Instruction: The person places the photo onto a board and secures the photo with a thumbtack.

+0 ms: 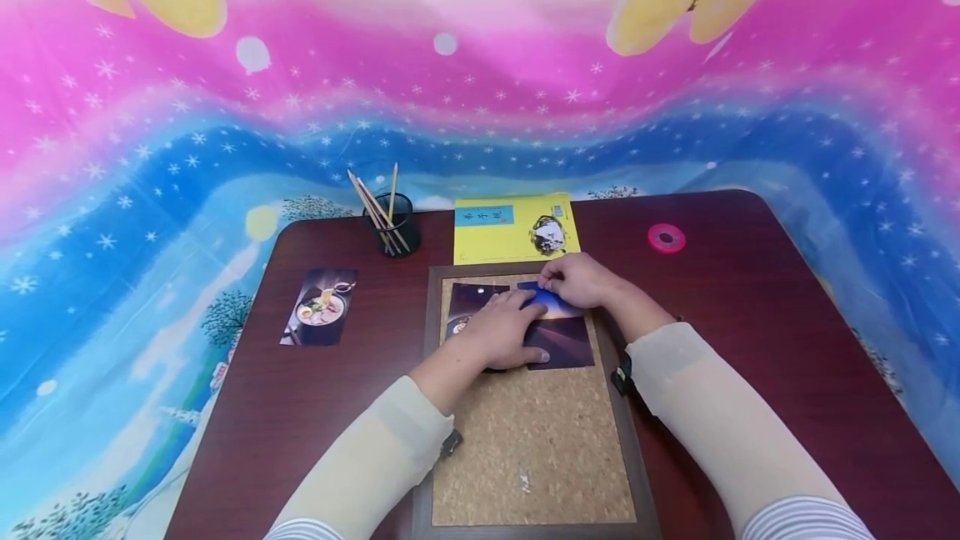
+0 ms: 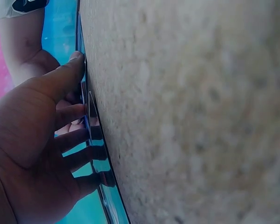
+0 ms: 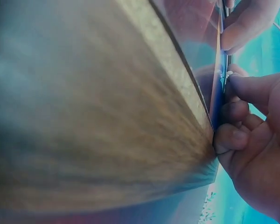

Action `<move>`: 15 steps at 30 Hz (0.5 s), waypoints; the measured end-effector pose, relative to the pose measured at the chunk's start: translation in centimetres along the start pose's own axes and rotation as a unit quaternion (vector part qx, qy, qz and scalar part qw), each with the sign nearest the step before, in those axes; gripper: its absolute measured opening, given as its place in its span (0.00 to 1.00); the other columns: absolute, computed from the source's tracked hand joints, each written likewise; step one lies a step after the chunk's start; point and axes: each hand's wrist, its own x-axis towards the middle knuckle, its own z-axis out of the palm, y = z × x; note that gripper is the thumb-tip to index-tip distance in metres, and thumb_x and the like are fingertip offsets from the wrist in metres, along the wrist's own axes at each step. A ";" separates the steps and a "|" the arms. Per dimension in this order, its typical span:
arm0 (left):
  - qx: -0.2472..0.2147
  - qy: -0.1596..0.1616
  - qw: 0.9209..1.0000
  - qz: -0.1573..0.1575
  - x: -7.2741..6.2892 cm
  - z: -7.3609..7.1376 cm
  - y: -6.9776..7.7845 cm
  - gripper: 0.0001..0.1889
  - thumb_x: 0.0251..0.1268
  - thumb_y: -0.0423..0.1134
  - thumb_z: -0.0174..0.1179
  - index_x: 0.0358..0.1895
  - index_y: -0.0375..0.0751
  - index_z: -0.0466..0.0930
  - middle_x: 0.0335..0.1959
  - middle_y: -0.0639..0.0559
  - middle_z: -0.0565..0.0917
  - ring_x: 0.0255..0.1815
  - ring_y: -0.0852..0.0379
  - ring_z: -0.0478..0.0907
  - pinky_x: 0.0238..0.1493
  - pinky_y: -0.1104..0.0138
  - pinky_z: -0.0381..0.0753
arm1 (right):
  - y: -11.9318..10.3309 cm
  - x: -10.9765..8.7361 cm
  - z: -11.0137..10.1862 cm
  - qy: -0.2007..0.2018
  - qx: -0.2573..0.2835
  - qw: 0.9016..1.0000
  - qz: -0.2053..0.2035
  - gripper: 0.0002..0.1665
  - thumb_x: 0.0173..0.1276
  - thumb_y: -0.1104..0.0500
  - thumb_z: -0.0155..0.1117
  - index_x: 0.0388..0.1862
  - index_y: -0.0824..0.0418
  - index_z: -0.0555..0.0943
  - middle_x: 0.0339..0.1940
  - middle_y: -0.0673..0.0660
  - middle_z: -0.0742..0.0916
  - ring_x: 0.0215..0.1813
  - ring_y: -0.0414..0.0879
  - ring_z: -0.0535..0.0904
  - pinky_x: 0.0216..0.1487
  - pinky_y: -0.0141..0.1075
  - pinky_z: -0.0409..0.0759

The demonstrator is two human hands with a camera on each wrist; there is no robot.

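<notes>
My left hand (image 1: pixel 498 330) lies over two photos on a cork board, its fingers spread and fairly straight, fingertips touching the prints. One photo (image 1: pixel 480 293), dark with part of a food bowl, is largely covered by that hand. Beside it on the right lies a photo (image 1: pixel 562 344) with a blue upper part and a dark lower part. At this second photo's top edge, my right hand (image 1: pixel 581 280) pinches a tiny white pushpin (image 3: pixel 229 73) between thumb and finger. The cork board (image 1: pixel 532 432) has a brown frame. Whether the pin's point is in the cork is hidden.
Small white bits (image 1: pixel 525 483) lie low on the board. A yellow booklet (image 1: pixel 498 240) sits behind it. A ramen photo (image 1: pixel 318 308) and a black mesh cup (image 1: pixel 401 227) with pencils stand to the left; a pink ring-shaped roll (image 1: pixel 667 238) lies at the right on the table (image 1: pixel 750 332).
</notes>
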 end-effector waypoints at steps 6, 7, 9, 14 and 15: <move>0.000 -0.003 1.000 -0.001 0.0 0.1 0.0 0.42 0.67 0.68 0.62 0.80 0.54 0.66 0.83 0.48 0.58 0.83 0.45 0.53 0.81 0.51 0.54 | -0.5 0.2 -0.2 -0.013 -0.018 1.000 0.006 0.12 0.78 0.62 0.57 0.44 0.56 0.89 0.43 0.51 0.89 0.48 0.47 0.83 0.55 0.47 0.81; 0.000 -0.004 1.000 -0.002 0.0 0.0 0.0 0.42 0.67 0.68 0.62 0.80 0.54 0.65 0.83 0.48 0.58 0.83 0.46 0.53 0.81 0.52 0.53 | -0.7 0.2 -0.2 -0.017 -0.022 1.000 0.008 0.12 0.78 0.62 0.57 0.45 0.56 0.89 0.43 0.51 0.89 0.47 0.47 0.83 0.55 0.46 0.81; -0.003 -0.005 1.000 -0.003 0.0 0.0 0.0 0.42 0.67 0.68 0.62 0.80 0.54 0.65 0.83 0.48 0.58 0.84 0.46 0.53 0.82 0.52 0.53 | -1.0 0.2 -0.4 -0.024 -0.028 0.999 0.014 0.12 0.78 0.61 0.56 0.45 0.56 0.89 0.43 0.51 0.89 0.47 0.47 0.83 0.53 0.45 0.81; -0.004 -0.005 1.000 -0.002 -0.1 -0.1 0.0 0.42 0.67 0.68 0.62 0.80 0.54 0.65 0.83 0.48 0.58 0.84 0.45 0.52 0.82 0.52 0.53 | -1.4 0.4 -0.7 -0.037 -0.031 0.999 0.019 0.13 0.78 0.61 0.55 0.44 0.56 0.88 0.43 0.52 0.89 0.46 0.48 0.82 0.53 0.45 0.81; -0.005 -0.005 1.000 -0.002 -0.2 -0.2 0.0 0.42 0.67 0.68 0.62 0.80 0.54 0.65 0.83 0.48 0.58 0.84 0.45 0.52 0.82 0.51 0.53 | -1.4 0.4 -0.7 -0.037 -0.030 0.999 0.020 0.13 0.78 0.61 0.55 0.44 0.56 0.88 0.42 0.52 0.89 0.46 0.48 0.82 0.53 0.45 0.80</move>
